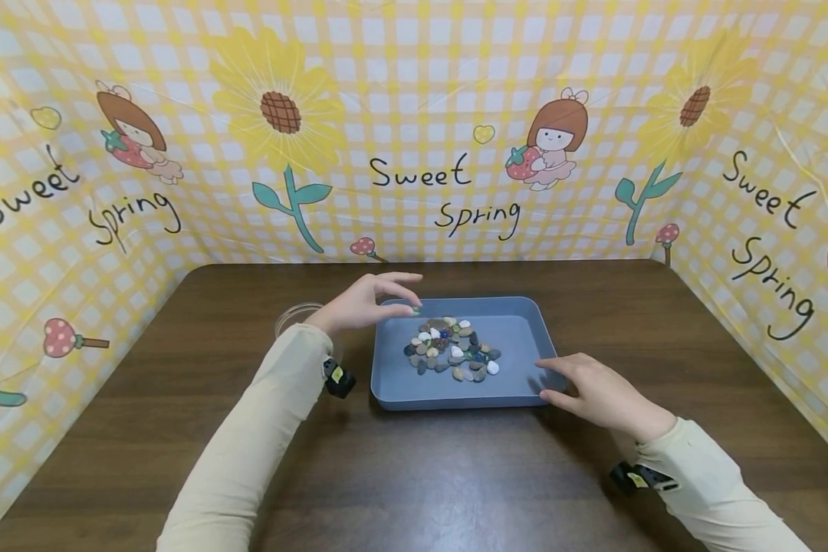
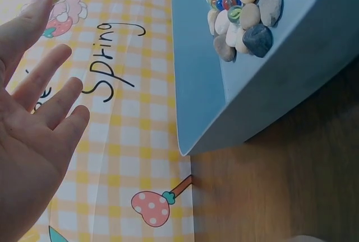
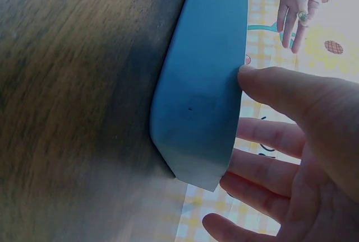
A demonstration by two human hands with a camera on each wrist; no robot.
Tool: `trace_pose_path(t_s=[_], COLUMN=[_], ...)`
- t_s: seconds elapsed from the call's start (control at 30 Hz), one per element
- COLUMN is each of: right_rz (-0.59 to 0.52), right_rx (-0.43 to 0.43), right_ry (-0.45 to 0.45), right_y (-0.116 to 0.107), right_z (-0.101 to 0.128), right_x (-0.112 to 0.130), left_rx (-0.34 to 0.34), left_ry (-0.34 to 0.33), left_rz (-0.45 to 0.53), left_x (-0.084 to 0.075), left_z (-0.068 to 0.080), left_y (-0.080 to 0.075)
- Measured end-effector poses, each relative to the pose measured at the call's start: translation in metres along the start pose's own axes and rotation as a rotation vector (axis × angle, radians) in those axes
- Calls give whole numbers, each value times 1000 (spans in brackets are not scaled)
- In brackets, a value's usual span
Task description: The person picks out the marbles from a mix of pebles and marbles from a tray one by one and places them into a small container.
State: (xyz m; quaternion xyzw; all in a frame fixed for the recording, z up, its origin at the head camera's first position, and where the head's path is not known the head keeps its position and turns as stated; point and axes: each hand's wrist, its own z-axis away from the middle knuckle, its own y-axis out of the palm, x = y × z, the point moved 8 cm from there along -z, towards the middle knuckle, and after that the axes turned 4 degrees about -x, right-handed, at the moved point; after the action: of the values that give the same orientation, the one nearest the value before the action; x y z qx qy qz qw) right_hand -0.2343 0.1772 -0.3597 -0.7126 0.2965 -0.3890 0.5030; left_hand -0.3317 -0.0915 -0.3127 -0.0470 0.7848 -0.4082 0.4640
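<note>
Head view shows the left hand (image 1: 362,303) pinching a small greenish glass marble (image 1: 414,310) above the shallow grey-blue plastic tray (image 1: 517,310), while the right hand (image 1: 603,397), fingers relaxed, touches its near corner.

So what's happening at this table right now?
A person sits at a brown table with a blue tray holding a heap of pebbles and marbles. Their left hand pinches one small marble above the tray's far left corner, near a clear dish. Their right hand touches the tray's near right corner.

Dark wooden table (image 1: 455,475) — blue tray (image 1: 517,387), clear container (image 1: 293,316)
</note>
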Motion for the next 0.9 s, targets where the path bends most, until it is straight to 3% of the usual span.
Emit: trace_pose_path(t_s=[0.7, 0.9], right_rz=[3, 0], right_rx=[-5, 0], right_ry=[-4, 1], right_y=[0, 0], right_z=[0, 0], right_x=[0, 0], left_rx=[-53, -54], left_ry=[-10, -54], left_rz=[-7, 2], left_x=[5, 8], left_z=[12, 17], left_y=[-18, -21])
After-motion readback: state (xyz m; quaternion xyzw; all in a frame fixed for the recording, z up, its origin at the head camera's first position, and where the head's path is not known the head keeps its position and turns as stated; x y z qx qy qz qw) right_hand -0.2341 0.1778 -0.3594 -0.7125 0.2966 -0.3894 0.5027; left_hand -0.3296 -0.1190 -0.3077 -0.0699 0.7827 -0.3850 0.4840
